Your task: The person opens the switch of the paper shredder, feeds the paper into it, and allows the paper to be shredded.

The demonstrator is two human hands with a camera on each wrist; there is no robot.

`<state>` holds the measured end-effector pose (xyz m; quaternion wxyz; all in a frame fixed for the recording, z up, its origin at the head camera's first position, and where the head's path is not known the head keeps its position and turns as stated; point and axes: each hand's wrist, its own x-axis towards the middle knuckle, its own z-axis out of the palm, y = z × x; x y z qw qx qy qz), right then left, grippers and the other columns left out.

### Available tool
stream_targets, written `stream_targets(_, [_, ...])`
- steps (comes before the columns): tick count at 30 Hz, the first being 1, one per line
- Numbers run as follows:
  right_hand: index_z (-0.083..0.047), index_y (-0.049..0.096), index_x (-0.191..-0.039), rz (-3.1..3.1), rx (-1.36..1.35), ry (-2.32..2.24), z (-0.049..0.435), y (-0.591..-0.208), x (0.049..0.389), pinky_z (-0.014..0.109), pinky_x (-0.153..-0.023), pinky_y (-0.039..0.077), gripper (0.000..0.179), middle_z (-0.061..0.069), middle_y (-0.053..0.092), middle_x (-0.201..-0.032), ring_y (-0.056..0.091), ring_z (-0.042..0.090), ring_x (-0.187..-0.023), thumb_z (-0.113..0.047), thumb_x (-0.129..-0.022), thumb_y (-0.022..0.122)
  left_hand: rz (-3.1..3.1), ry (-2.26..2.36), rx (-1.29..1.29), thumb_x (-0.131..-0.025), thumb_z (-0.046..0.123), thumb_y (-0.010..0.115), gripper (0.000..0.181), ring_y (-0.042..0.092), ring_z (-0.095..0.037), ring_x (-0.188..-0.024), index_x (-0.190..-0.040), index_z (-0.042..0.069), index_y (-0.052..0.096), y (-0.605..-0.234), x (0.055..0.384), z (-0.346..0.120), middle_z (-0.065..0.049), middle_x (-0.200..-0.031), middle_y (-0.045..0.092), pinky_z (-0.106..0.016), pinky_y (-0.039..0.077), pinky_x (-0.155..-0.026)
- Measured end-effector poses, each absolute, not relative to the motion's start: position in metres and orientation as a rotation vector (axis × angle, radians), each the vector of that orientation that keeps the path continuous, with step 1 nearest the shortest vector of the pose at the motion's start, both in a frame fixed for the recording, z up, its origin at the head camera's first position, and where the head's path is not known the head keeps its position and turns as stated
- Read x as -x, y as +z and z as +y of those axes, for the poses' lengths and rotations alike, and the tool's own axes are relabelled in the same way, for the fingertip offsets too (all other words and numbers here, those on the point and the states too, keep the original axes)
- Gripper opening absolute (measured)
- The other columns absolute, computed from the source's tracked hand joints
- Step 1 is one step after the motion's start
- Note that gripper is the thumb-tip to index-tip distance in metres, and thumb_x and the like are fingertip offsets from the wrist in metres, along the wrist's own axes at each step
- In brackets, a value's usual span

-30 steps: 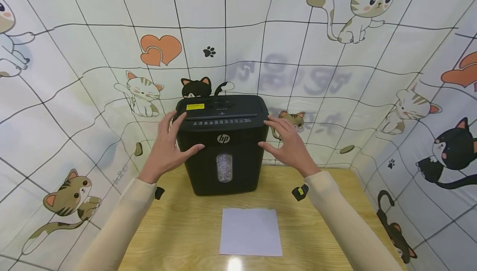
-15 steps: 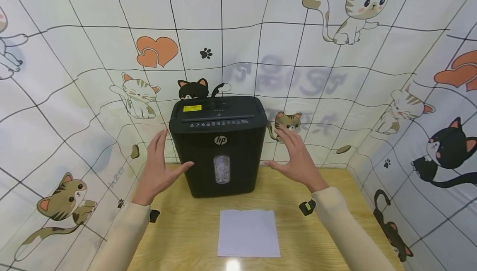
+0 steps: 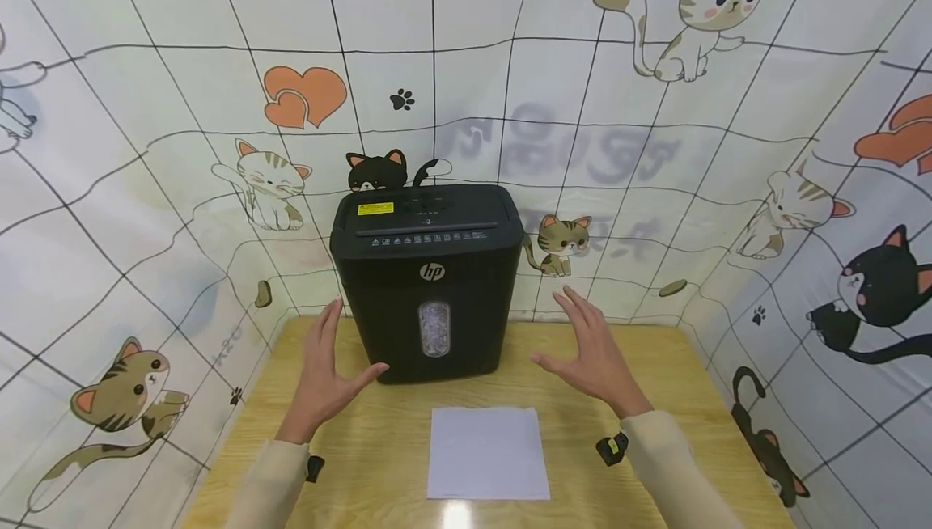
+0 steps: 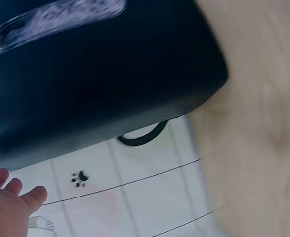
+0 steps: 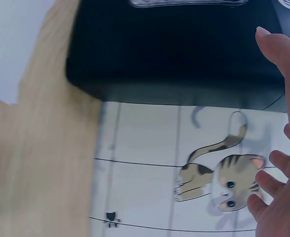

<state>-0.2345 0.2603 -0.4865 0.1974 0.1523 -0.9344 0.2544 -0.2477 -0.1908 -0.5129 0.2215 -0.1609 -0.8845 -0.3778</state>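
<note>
A black HP paper shredder (image 3: 393, 311) stands upright at the back of the wooden table, with a yellow label on its top and paper bits behind its front window (image 3: 435, 328). To its lower left is my left hand (image 3: 324, 383), fingers spread and holding nothing. My right hand (image 3: 593, 355) is off the shredder's right side, thumb and fingers apart, also holding nothing. A white sheet of paper (image 3: 488, 454) lies flat in front of the shredder. Both wrist views show the shredder's dark body close up, with the left fingers (image 4: 33, 197) and right thumb (image 5: 278, 47) at the edges.
The wooden table (image 3: 386, 464) runs back to a white cloth wall (image 3: 480, 19) printed with cats and grid lines. More of the same cloth hangs at the left and right sides.
Both hands have left the shredder's upper sides and moved down and toward me, the right one also outward. The shredder and paper stay in place.
</note>
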Motion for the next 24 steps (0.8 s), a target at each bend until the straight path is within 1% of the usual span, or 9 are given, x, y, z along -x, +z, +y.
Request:
stream_targets(6, [-0.029, 0.029, -0.162, -2.646, -0.418, 0.793, 0.259, -0.515, 0.224, 0.069, -0.113, 0.032, 0.106, 0.005, 0.026, -0.17, 0.029, 0.04, -0.151, -0.059, -0.077, 0.084, -2.441, -1.082, 0.483, -0.069, 0.041, 0.095, 0.125, 0.023, -0.035, -0.152, -0.166, 0.023, 0.017, -0.544, 0.239, -0.181, -0.011, -0.169, 0.02, -0.069, 0.035, -0.111])
stream_targets(10, [-0.028, 0.03, -0.162, -2.674, -0.403, 0.836, 0.256, -0.536, 0.218, 0.069, -0.112, 0.034, 0.106, 0.005, 0.026, -0.169, 0.029, 0.039, -0.151, -0.063, -0.077, 0.083, -2.435, -1.112, 0.504, -0.071, 0.039, 0.095, 0.122, 0.025, -0.036, -0.151, -0.165, 0.019, 0.02, -0.561, 0.234, -0.175, -0.011, -0.169, 0.021, -0.067, 0.036, -0.11])
stream_targets(14, [-0.025, 0.031, -0.161, -2.704, -0.383, 0.882, 0.253, -0.553, 0.214, 0.07, -0.112, 0.034, 0.107, 0.005, 0.026, -0.169, 0.028, 0.038, -0.152, -0.064, -0.076, 0.082, -2.468, -1.162, 0.484, -0.073, 0.043, 0.093, 0.12, 0.025, -0.033, -0.152, -0.165, 0.019, 0.021, -0.576, 0.232, -0.167, -0.01, -0.169, 0.02, -0.065, 0.037, -0.112])
stream_targets(17, [-0.025, 0.033, -0.161, -2.719, -0.357, 0.926, 0.252, -0.566, 0.212, 0.069, -0.112, 0.035, 0.105, 0.004, 0.027, -0.169, 0.028, 0.036, -0.153, -0.061, -0.076, 0.084, -2.511, -1.221, 0.461, -0.075, 0.048, 0.091, 0.116, 0.025, -0.032, -0.153, -0.164, 0.019, 0.022, -0.584, 0.228, -0.159, -0.009, -0.169, 0.021, -0.064, 0.037, -0.113])
stream_targets(21, [-0.025, 0.034, -0.16, -2.738, -0.316, 0.977, 0.251, -0.581, 0.207, 0.068, -0.112, 0.037, 0.103, 0.003, 0.029, -0.168, 0.031, 0.034, -0.152, -0.057, -0.077, 0.085, -2.587, -1.292, 0.429, -0.078, 0.053, 0.087, 0.111, 0.028, -0.036, -0.153, -0.164, 0.021, 0.024, -0.594, 0.224, -0.148, -0.009, -0.168, 0.023, -0.066, 0.037, -0.113])
stream_targets(24, [-0.022, 0.035, -0.16, -2.769, -0.305, 0.99, 0.249, -0.592, 0.203, 0.067, -0.111, 0.039, 0.103, 0.002, 0.029, -0.168, 0.032, 0.033, -0.152, -0.059, -0.077, 0.084, -2.633, -1.312, 0.429, -0.078, 0.056, 0.085, 0.109, 0.031, -0.037, -0.152, -0.163, 0.022, 0.026, -0.606, 0.222, -0.14, -0.009, -0.167, 0.026, -0.067, 0.038, -0.112])
